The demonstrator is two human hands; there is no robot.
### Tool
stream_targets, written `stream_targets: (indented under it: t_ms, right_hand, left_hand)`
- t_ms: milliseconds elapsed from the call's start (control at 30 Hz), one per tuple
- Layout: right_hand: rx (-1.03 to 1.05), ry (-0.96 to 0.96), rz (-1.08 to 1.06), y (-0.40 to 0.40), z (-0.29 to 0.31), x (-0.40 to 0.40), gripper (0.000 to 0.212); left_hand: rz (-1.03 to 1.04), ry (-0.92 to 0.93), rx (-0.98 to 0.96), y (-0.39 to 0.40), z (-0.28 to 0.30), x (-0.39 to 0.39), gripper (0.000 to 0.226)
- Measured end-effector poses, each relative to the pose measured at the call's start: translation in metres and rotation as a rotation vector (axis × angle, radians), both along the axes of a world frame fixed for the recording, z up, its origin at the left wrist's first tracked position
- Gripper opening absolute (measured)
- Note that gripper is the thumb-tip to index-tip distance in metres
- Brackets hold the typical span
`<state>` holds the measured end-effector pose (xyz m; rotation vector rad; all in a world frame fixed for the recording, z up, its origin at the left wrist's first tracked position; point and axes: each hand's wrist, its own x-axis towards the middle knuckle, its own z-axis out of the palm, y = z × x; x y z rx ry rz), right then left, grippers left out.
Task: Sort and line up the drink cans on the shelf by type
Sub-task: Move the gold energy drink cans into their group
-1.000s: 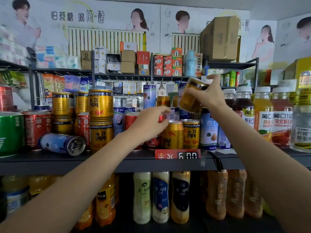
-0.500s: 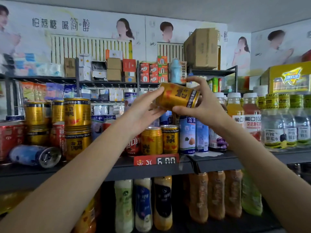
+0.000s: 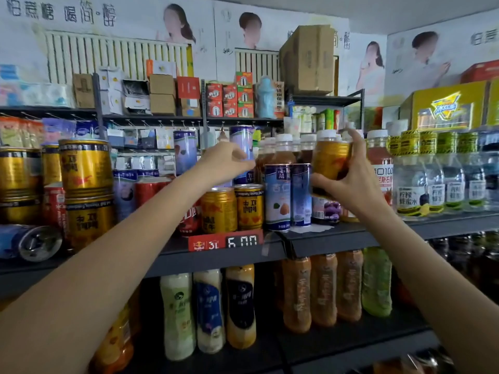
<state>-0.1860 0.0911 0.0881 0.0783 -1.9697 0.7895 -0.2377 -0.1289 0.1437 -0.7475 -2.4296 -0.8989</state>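
Note:
My right hand (image 3: 351, 193) grips a gold can (image 3: 330, 160), upright, above the shelf in front of the bottles. My left hand (image 3: 222, 166) curls its fingers round a tall blue-purple can (image 3: 243, 139) that stands raised behind the front row. On the dark shelf (image 3: 351, 238) below stand two gold cans (image 3: 218, 209) (image 3: 249, 206) and, to their right, two tall blue cans (image 3: 278, 195) (image 3: 301, 194). Red cola cans (image 3: 151, 190) stand further left, then stacked gold cans (image 3: 86, 168). A blue can (image 3: 29, 241) lies on its side at the far left.
A red price tag (image 3: 225, 242) hangs on the shelf's front edge. Juice and water bottles (image 3: 437, 184) fill the shelf's right side. More bottles (image 3: 210, 309) stand on the lower shelf. Boxes (image 3: 162, 95) sit on a higher rack behind.
My left hand let go of the gold can and moved left to the tall blue-purple can. My right hand turned the gold can upright and carried it rightward.

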Motion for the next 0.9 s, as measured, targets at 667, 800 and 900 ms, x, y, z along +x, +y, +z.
stream_targets:
  t_ms: [667,800,900]
  right_hand:
    - [0.086,-0.212,-0.195,-0.017,-0.056,-0.019,0.104]
    - [0.177,-0.219,-0.22,-0.016,-0.044,-0.013,0.098]
    - [0.25,-0.293,-0.236,-0.015,-0.039,-0.011,0.097]
  left_hand:
    - [0.437,0.039,-0.788,0.039,-0.026,-0.02,0.067]
    - [0.348,-0.064,-0.579,0.036,-0.021,-0.024,0.082]
    - [0.302,-0.027,-0.465,0.035,-0.02,-0.021,0.09]
